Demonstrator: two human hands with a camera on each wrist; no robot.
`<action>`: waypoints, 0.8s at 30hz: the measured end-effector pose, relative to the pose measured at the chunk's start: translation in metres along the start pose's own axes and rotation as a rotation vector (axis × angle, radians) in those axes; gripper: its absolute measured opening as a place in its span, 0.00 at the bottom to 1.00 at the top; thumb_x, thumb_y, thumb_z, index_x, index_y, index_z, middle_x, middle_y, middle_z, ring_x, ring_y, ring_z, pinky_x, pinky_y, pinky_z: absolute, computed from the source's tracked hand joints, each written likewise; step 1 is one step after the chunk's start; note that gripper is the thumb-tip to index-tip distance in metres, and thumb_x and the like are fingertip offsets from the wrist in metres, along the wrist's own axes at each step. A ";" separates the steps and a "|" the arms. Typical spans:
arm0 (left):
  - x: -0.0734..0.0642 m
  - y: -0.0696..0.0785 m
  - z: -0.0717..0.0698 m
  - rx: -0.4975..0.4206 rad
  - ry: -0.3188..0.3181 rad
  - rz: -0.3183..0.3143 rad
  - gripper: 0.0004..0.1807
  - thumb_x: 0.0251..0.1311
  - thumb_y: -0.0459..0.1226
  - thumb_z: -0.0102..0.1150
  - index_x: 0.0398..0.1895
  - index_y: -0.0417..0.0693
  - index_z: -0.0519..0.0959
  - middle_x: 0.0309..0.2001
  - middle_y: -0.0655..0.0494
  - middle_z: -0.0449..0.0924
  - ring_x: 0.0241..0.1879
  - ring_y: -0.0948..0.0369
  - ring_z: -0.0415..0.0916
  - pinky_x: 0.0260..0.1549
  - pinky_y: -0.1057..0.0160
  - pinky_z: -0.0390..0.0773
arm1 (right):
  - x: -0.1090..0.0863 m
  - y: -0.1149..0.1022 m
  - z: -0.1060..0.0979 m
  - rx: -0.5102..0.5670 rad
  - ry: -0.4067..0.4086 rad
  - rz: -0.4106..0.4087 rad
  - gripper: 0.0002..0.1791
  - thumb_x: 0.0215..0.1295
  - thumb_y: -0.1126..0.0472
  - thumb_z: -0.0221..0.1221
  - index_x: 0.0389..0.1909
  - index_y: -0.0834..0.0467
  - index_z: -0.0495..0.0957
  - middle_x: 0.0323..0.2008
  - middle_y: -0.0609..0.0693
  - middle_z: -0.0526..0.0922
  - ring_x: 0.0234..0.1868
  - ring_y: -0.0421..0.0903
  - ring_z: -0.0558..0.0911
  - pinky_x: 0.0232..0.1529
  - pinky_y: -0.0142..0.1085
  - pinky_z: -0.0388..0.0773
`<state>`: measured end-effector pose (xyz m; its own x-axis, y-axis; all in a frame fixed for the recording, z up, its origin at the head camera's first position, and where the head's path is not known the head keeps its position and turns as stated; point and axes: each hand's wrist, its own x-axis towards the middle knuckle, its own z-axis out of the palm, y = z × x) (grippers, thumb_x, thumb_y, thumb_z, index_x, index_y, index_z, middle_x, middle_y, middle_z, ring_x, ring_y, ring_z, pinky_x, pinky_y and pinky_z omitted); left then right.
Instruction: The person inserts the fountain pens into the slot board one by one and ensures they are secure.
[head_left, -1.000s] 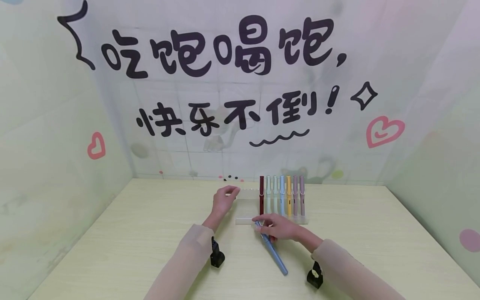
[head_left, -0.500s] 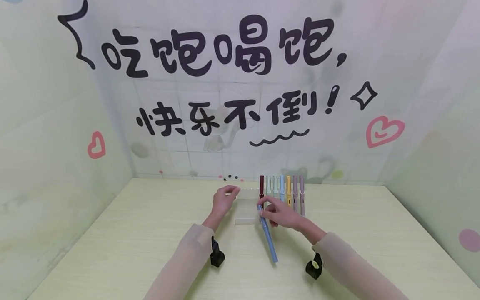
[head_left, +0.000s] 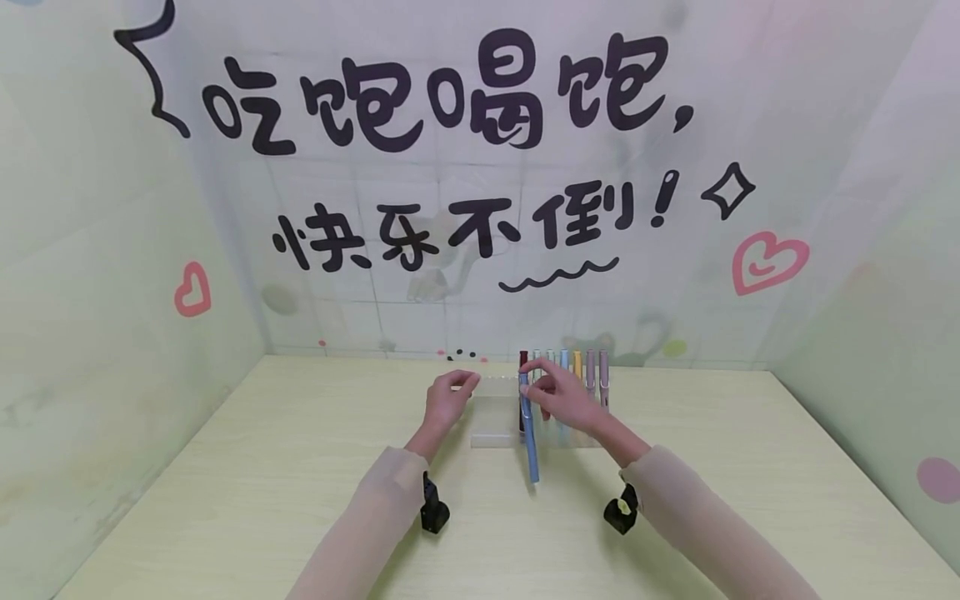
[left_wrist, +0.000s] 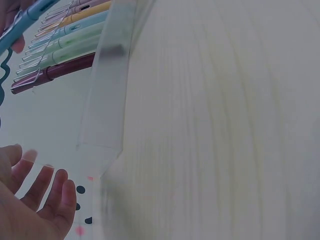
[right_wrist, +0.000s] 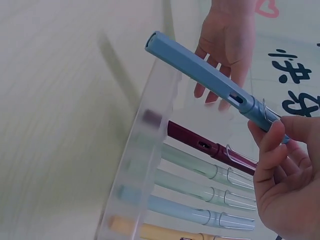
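Note:
My right hand (head_left: 564, 395) pinches a blue fountain pen (head_left: 530, 433) by its cap, near the clip. The pen hangs at a slant in front of the clear pen stand (head_left: 491, 441), its barrel end low and toward me. In the right wrist view that pen (right_wrist: 200, 72) is apart from the dark red pen (right_wrist: 195, 142) in the stand. My left hand (head_left: 447, 399) holds the stand's upper left edge between thumb and fingers. The left wrist view shows the left hand's fingers (left_wrist: 37, 192) at the clear panel.
Right of the dark red pen stand several more pens: pale green, light blue, yellow (head_left: 577, 360) and mauve (head_left: 604, 383). My right hand partly covers them. A printed cloth wall (head_left: 450, 325) rises behind the table (head_left: 300, 467).
My right hand has lifted the blue pen up and away from me, toward the stand. The pen has swung from slanted to nearly upright. My left hand stays where it was.

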<state>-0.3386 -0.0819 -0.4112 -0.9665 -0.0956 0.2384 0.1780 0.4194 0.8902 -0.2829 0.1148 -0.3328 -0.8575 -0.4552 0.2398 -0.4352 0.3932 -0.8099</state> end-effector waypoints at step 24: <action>0.001 0.002 0.000 0.021 -0.004 -0.024 0.13 0.58 0.41 0.53 0.38 0.40 0.79 0.32 0.53 0.77 0.29 0.59 0.74 0.28 0.63 0.74 | 0.034 0.025 -0.002 0.030 0.286 -0.030 0.15 0.60 0.63 0.55 0.48 0.59 0.68 0.32 0.55 0.81 0.16 0.47 0.72 0.16 0.35 0.71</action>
<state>-0.3391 -0.0810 -0.4097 -0.9712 -0.1024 0.2152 0.1506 0.4360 0.8873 -0.3237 0.1101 -0.3439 -0.8887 -0.2207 0.4019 -0.4570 0.3570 -0.8147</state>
